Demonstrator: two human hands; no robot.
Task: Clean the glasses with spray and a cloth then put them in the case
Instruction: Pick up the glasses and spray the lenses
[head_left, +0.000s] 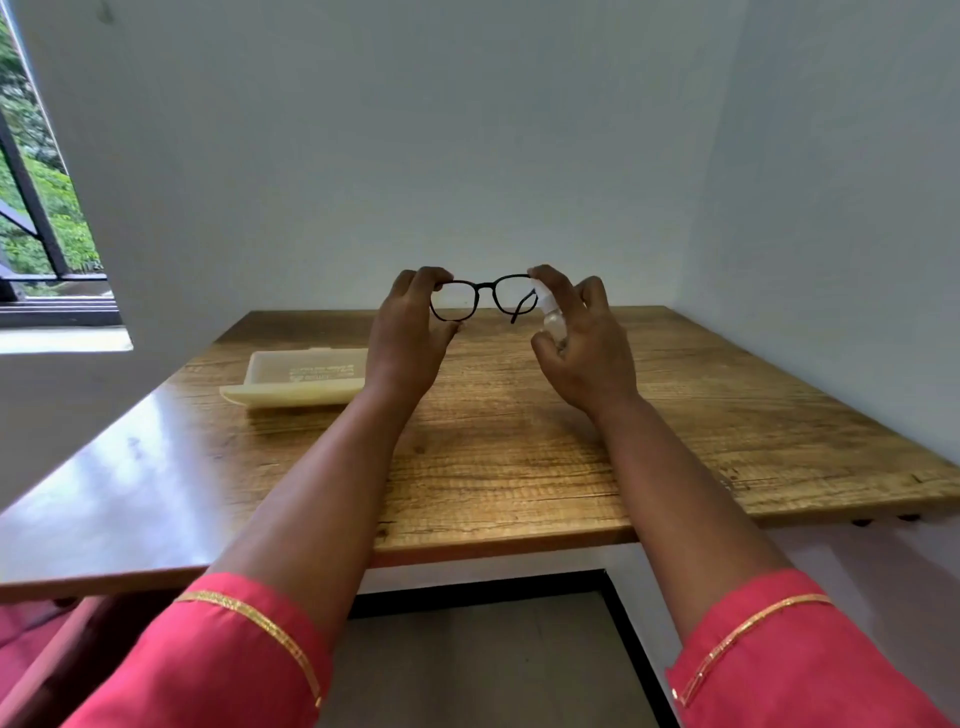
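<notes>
I hold black-framed glasses up above the wooden table. My left hand pinches the left lens rim between thumb and fingers. My right hand is closed around a small clear spray bottle, held right beside the right lens, with the index finger on top of its nozzle. One temple arm of the glasses hangs down in front of the bottle. A pale translucent case lies open on the table to the left of my left hand. No cloth shows in this view.
The table stands in a corner, with white walls behind it and to the right. A window opens at the far left. Below the table's near edge is floor with a dark border.
</notes>
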